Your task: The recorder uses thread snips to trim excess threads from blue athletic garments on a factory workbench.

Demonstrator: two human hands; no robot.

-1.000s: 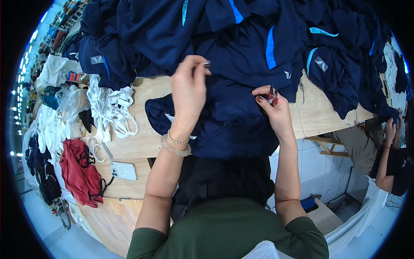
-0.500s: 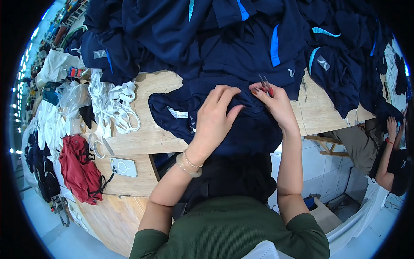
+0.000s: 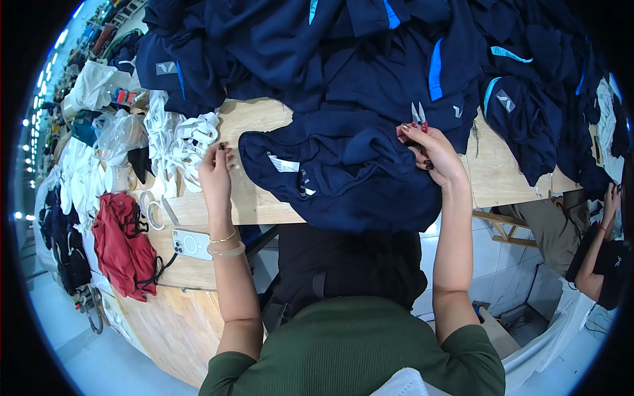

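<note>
A dark navy garment (image 3: 370,158) lies bunched in front of me, its opening and white label turned to the left. At its right side my right hand (image 3: 437,158) is closed around small red-handled thread snips (image 3: 419,119). Their blades point away from me, and this hand touches the garment's edge. My left hand (image 3: 216,173) is held over the table, left of the garment and apart from it. Its fingers are drawn together in a pinch; anything between them is too small to make out.
Piled navy garments (image 3: 264,53) cover the far side of the wooden table (image 3: 254,204). At left are white straps (image 3: 162,138), tape rolls (image 3: 153,212), a red cloth item (image 3: 122,244) and a phone (image 3: 193,244). Another person's arm (image 3: 598,241) shows at far right.
My left hand has left the garment and moved left toward the white straps. My right hand keeps the snips, now at the garment's right edge. The whole view has shifted slightly.
</note>
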